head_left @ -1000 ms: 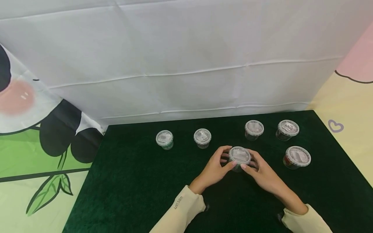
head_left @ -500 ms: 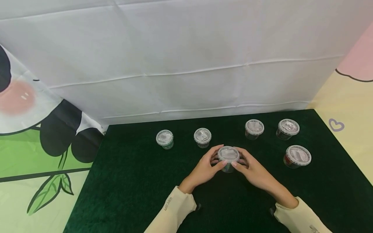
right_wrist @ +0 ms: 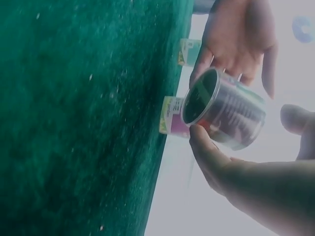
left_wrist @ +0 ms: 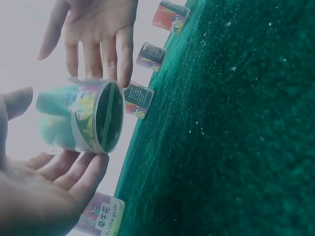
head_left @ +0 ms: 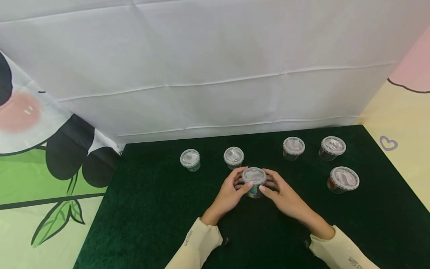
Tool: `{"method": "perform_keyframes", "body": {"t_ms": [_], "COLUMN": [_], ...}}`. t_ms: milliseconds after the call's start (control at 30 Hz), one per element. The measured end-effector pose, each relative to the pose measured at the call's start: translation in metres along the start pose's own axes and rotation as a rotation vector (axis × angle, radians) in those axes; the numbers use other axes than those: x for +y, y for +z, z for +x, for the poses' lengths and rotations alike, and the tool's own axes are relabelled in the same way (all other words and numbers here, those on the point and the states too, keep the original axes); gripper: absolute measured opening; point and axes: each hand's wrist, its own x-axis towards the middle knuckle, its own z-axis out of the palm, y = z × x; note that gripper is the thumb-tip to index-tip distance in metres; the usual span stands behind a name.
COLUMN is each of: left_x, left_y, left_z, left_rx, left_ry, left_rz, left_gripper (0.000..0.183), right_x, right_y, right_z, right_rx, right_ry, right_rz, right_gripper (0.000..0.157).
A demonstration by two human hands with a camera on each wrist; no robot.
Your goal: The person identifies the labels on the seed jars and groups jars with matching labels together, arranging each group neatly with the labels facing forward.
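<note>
White backdrop (head_left: pixel 215 67) hangs behind a dark green surface (head_left: pixel 151 209) (felt-like texture in the wrist views). Both sleeves (head_left: pixel 198 246) are cream. Left hand (head_left: pixel 230 194) and right hand (head_left: pixel 283 196) meet near the middle of the surface, fingers curled round a small lidded cup (head_left: pixel 254 181) from opposite sides; wrist views show the cup lifted just clear of the surface, base visible. Five more lidded cups stand apart from it: two behind to the left (head_left: pixel 190 160) (head_left: pixel 233 157), two behind to the right (head_left: pixel 293 148) (head_left: pixel 332 148), one nearer on the right (head_left: pixel 343 179).
</note>
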Motion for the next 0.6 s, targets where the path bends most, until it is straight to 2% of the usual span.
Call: {"method": "perform_keyframes", "body": {"t_ms": [267,600], "left_x": [0.001,0.002], "left_y": [-0.001,0.003], "left_z": [-0.002,-0.004], "left_rx": [0.078,0.146], "left_ry": [-0.008,-0.03], "left_rz": [0.006,0.086], "left_gripper": [0.055,0.059], "right_x": [-0.003,-0.004], "right_y": [0.01,0.019], "right_z": [0.006,0.015], "right_rx": [0.034,0.071], "right_ry": [-0.025,-0.022], "right_rz": [0.013,0.032], "right_gripper": [0.065,0.057]}}
